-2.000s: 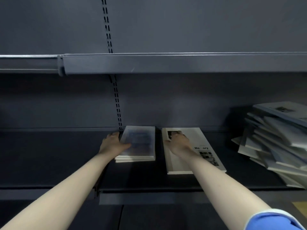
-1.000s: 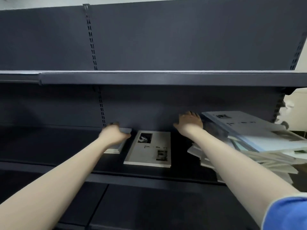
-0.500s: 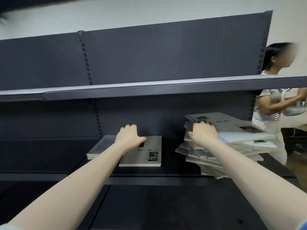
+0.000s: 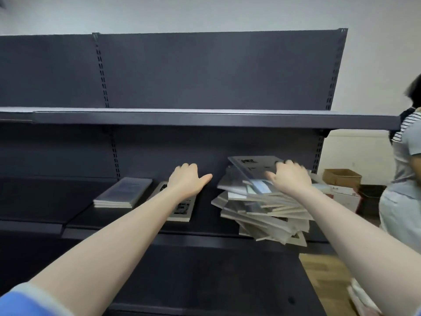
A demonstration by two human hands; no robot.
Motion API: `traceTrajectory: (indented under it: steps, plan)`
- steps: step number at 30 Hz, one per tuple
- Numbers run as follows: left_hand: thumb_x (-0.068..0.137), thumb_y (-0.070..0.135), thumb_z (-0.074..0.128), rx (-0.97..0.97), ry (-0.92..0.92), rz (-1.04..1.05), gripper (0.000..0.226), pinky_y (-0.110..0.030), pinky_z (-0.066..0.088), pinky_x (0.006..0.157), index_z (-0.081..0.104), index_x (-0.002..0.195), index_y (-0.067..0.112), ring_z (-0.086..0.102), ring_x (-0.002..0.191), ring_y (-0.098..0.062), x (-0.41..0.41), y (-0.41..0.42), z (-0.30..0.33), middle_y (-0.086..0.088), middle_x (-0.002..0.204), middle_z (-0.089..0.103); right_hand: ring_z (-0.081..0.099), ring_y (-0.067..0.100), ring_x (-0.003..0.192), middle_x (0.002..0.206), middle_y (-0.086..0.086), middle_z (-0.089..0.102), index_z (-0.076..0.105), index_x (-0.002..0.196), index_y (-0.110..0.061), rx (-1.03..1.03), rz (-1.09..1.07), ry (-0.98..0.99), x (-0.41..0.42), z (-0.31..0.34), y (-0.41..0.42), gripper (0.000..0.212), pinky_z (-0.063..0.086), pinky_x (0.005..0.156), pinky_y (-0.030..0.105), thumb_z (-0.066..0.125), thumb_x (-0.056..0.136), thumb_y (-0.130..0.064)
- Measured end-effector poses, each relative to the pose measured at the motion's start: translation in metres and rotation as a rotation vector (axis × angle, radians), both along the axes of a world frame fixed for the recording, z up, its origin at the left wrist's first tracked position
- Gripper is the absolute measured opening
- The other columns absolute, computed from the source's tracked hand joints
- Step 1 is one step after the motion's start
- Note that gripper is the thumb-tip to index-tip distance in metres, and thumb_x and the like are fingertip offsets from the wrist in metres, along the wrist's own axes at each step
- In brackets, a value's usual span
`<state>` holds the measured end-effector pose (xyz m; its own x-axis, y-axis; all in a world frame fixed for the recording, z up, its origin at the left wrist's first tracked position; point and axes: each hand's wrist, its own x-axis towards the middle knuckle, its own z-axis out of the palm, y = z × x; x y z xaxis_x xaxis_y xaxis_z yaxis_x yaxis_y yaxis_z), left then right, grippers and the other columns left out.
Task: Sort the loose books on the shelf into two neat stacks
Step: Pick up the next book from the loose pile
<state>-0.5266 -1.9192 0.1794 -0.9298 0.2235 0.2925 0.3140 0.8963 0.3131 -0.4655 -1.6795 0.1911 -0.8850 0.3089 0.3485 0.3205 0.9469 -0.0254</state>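
A messy pile of loose books (image 4: 262, 215) leans on the right of the dark shelf (image 4: 211, 226). My right hand (image 4: 289, 179) lies on the top book (image 4: 252, 166) of that pile, which is tilted up at its far edge, with my fingers bent over it. My left hand (image 4: 188, 180) hovers above a white book (image 4: 182, 209) lying flat mid-shelf, fingers loosely curled and holding nothing. Further left sits a small neat stack of books (image 4: 123, 193).
The upper shelf board (image 4: 205, 118) overhangs the books. A person in a striped top (image 4: 405, 179) stands just right of the shelving. Cardboard boxes (image 4: 341, 179) sit on the floor behind the unit. A lower shelf (image 4: 205, 281) juts out below.
My view has swung right and up. My right hand went from the white book to the top of the messy pile. My left hand left the small stack and now hovers over the white book.
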Motion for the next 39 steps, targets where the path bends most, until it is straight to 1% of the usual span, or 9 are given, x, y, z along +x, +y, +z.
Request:
traceTrajectory:
  steps: [10, 15, 19, 22, 24, 29, 32, 35, 39]
  plan:
    - [0.089, 0.068, 0.034, 0.001, -0.075, 0.118, 0.075, -0.042, 0.038, 0.1, 0.049, 0.129, 0.006, 0.04, 0.125, -0.036, 0.004, 0.125, 0.001, -0.017, 0.135, 0.046, 0.036, 0.037, 0.132, 0.145, 0.019, 0.035, 0.036, 0.145, -0.014, -0.149, 0.107, -0.074, -0.025, -0.004, 0.111, 0.064, 0.034, 0.105, 0.041, 0.035, 0.096, -0.056]
    - [0.084, 0.076, 0.031, -0.019, -0.152, 0.173, 0.072, -0.039, 0.044, 0.093, 0.056, 0.076, 0.01, 0.052, 0.112, -0.033, -0.002, 0.146, -0.005, -0.016, 0.115, 0.062, 0.039, 0.033, 0.131, 0.144, 0.014, 0.04, 0.04, 0.143, -0.015, -0.195, 0.16, -0.091, -0.041, -0.01, 0.131, 0.07, 0.036, 0.106, 0.041, 0.037, 0.092, -0.063]
    - [0.085, 0.072, 0.039, 0.056, -0.21, 0.129, 0.057, -0.034, 0.046, 0.088, 0.055, 0.09, 0.017, 0.057, 0.106, -0.028, -0.002, 0.153, -0.004, -0.007, 0.108, 0.065, 0.044, 0.032, 0.125, 0.136, 0.012, 0.051, 0.05, 0.134, -0.012, -0.244, 0.172, -0.102, -0.047, -0.012, 0.135, 0.075, 0.041, 0.101, 0.04, 0.04, 0.087, -0.07]
    - [0.082, 0.069, 0.049, 0.136, -0.22, 0.104, 0.05, -0.032, 0.047, 0.084, 0.048, 0.066, 0.022, 0.06, 0.083, -0.02, -0.004, 0.155, -0.003, 0.005, 0.068, 0.055, 0.042, 0.032, 0.128, 0.137, 0.011, 0.051, 0.051, 0.134, -0.012, -0.263, 0.198, -0.125, -0.054, -0.012, 0.136, 0.076, 0.037, 0.105, 0.04, 0.043, 0.085, -0.07]
    - [0.081, 0.066, 0.055, 0.209, -0.225, 0.097, 0.048, -0.029, 0.046, 0.082, 0.035, 0.061, 0.027, 0.056, 0.072, -0.014, -0.006, 0.155, -0.003, 0.011, 0.064, 0.046, 0.045, 0.032, 0.125, 0.135, 0.012, 0.052, 0.053, 0.132, -0.013, -0.298, 0.201, -0.126, -0.059, -0.012, 0.132, 0.072, 0.039, 0.102, 0.039, 0.047, 0.085, -0.067]
    - [0.078, 0.052, 0.069, 0.388, -0.224, 0.11, 0.055, -0.025, 0.045, 0.06, 0.04, 0.05, 0.014, 0.053, 0.054, -0.017, -0.006, 0.151, -0.009, 0.001, 0.053, 0.052, 0.048, 0.036, 0.119, 0.133, 0.015, 0.048, 0.05, 0.133, -0.011, -0.42, 0.146, -0.116, -0.062, -0.009, 0.125, 0.077, 0.044, 0.092, 0.036, 0.058, 0.08, -0.065]
    - [0.076, 0.046, 0.073, 0.452, -0.234, 0.086, 0.042, -0.024, 0.046, 0.058, 0.057, 0.067, 0.008, 0.056, 0.062, -0.016, -0.007, 0.148, -0.007, -0.003, 0.069, 0.059, 0.053, 0.033, 0.116, 0.129, 0.016, 0.052, 0.053, 0.129, -0.009, -0.479, 0.121, -0.112, -0.062, -0.009, 0.12, 0.081, 0.045, 0.087, 0.034, 0.066, 0.073, -0.066]
    - [0.07, 0.037, 0.08, 0.534, -0.181, 0.057, 0.049, -0.035, 0.056, 0.081, 0.063, 0.105, 0.007, 0.065, 0.091, -0.021, -0.01, 0.145, -0.006, -0.004, 0.101, 0.068, 0.06, 0.028, 0.099, 0.108, 0.01, 0.062, 0.06, 0.113, -0.007, -0.55, 0.127, -0.089, -0.06, -0.003, 0.116, 0.062, 0.045, 0.076, 0.029, 0.075, 0.072, -0.052]
    - [0.07, 0.03, 0.081, 0.59, -0.132, 0.035, 0.049, -0.035, 0.054, 0.086, 0.06, 0.11, 0.01, 0.063, 0.097, -0.02, -0.01, 0.141, -0.008, -0.001, 0.106, 0.066, 0.057, 0.023, 0.086, 0.094, 0.005, 0.059, 0.059, 0.103, -0.009, -0.614, 0.15, -0.099, -0.054, 0.006, 0.113, 0.045, 0.046, 0.073, 0.028, 0.077, 0.075, -0.039]
